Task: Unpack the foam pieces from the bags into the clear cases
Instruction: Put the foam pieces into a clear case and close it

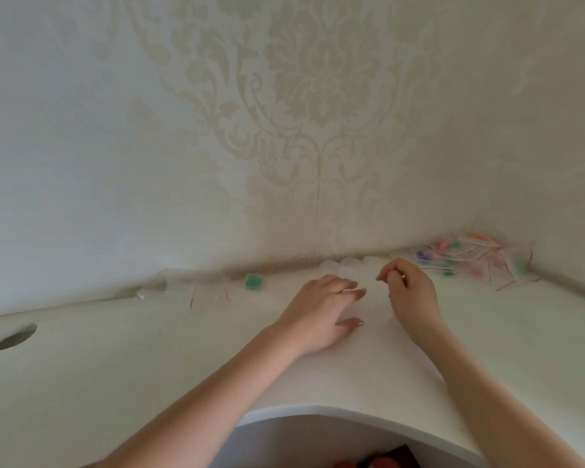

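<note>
1. Two bare forearms reach from the near edge over the white curved-front surface, converging towards its middle.
2. The left hand lies palm down, fingers stretched out nearly straight and thumb spread, resting on the surface; whether something clear lies under the fingertips cannot be told.
3. The right hand is raised on its wrist just right of the left hand, fingers curled in with the tips pinched together; what they pinch, if anything, is too faint to tell.
4. Just beyond the hands, a row of small clear plastic cases stands along the wall; their contents are not discernible.
5. Far left, a clear case holding a green foam piece sits beside loose clear bags with red strips.
6. In the far right corner lies a heap of clear bags with coloured foam pieces: orange, purple, green, pink.
7. A round hole is cut in the surface at far left.
</note>
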Demonstrator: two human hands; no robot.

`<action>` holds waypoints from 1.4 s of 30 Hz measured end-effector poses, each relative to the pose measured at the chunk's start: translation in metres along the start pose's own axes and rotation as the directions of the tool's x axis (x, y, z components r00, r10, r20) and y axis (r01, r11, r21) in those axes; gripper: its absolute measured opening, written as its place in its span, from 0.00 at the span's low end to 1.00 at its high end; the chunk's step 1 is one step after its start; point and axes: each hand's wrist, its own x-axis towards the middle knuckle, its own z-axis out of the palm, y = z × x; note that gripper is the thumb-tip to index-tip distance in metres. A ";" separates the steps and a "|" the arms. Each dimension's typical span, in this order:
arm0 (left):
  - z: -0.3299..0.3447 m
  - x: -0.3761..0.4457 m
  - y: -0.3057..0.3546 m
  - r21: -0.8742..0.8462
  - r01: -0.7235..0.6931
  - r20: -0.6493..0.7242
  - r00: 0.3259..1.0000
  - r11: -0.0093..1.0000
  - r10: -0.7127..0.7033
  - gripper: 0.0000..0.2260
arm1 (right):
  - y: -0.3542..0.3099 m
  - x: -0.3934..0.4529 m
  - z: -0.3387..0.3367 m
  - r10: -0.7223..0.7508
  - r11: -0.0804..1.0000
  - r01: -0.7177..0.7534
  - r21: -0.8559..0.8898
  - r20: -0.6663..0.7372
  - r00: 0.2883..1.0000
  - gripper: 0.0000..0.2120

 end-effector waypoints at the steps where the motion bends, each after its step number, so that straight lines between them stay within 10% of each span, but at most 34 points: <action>1: 0.007 0.006 0.001 0.009 -0.021 0.017 1.000 1.000 0.020 0.21 | 0.001 0.002 -0.002 0.007 0.999 -0.008 -0.036 -0.028 1.000 0.13; 12: 0.016 0.012 -0.002 -0.353 0.125 -0.130 0.975 0.927 -0.181 0.17 | -0.005 -0.003 0.000 -0.014 0.955 0.029 -0.296 0.053 0.998 0.18; 25: 0.009 0.011 0.006 -0.409 0.035 -0.374 0.905 0.912 -0.203 0.16 | -0.015 -0.011 0.001 -0.149 0.979 0.190 -0.078 0.367 0.918 0.07; 36: 0.011 0.017 0.002 -0.703 0.154 -0.166 0.914 0.694 -0.370 0.35 | -0.020 -0.006 0.000 -0.007 1.000 0.001 0.017 0.318 0.948 0.08; 42: 0.007 0.015 0.000 -0.623 0.077 -0.337 0.871 0.778 -0.357 0.15 | -0.022 -0.006 -0.003 -0.016 1.000 0.010 0.021 0.328 0.944 0.10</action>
